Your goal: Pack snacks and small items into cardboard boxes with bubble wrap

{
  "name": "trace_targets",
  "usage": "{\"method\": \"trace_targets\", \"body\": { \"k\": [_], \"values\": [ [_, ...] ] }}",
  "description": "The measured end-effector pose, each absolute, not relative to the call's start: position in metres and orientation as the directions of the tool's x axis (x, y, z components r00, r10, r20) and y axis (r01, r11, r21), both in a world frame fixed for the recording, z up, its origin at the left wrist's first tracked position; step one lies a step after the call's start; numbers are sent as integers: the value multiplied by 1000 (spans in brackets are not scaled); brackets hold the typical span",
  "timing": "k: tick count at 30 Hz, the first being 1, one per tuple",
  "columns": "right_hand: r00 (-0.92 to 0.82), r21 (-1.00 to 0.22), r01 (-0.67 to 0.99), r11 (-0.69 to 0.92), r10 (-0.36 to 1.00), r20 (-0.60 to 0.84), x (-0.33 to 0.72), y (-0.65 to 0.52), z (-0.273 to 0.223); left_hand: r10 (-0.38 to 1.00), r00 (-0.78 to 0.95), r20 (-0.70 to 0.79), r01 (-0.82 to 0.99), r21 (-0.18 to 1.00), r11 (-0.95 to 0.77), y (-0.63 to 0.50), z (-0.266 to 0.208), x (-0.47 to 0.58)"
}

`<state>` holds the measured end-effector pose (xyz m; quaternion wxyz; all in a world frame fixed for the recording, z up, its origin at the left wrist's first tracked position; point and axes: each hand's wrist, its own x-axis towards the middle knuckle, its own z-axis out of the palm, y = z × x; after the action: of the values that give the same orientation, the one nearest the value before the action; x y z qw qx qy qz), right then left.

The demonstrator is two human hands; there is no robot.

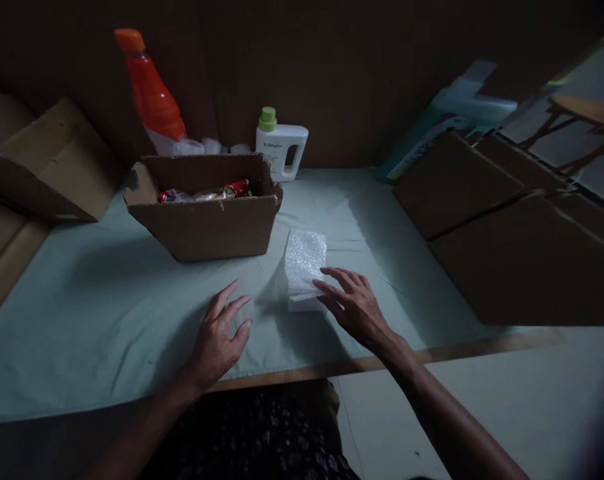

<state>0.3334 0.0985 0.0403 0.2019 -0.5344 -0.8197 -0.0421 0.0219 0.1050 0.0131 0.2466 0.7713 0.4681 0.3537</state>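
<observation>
A folded piece of bubble wrap (306, 257) lies near the middle of the cloth-covered table. My right hand (355, 303) is at its right edge, fingers apart, with the fingertips at or just over the plastic; whether they touch it I cannot tell. Left of the wrap, my left hand (221, 340) hovers near the table's front edge, fingers spread and nothing in them. Behind my left hand stands an open cardboard box (217, 230), with several shiny red and clear packets (207, 194) showing inside.
Against the back panel stand an orange bottle (152, 90) and a white jug with a green cap (282, 147). Cardboard boxes (522, 253) fill the right side, beside a teal bottle (432, 127). More cardboard (57, 160) stands at the left. A wooden stool (587, 110) is beyond the table.
</observation>
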Motion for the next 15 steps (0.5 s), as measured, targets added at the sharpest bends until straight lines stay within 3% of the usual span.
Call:
{"method": "trace_targets", "body": {
  "k": [2,5,8,11,15],
  "values": [
    [-330,-135,902,410,856,398,331,89,34,913,344,217,483,794,-370,112,18,37],
    [-349,-125,896,426,850,393,326,86,25,916,399,-36,352,929,-117,133,24,69],
    [-376,-119,881,457,831,409,321,83,24,864,470,-182,248,966,69,161,26,107],
    [-405,-126,847,516,781,476,315,67,26,895,412,-171,255,965,67,188,26,144],
    [-469,-250,748,615,756,457,308,38,21,950,310,-49,275,961,-40,215,29,178]
  ]
}}
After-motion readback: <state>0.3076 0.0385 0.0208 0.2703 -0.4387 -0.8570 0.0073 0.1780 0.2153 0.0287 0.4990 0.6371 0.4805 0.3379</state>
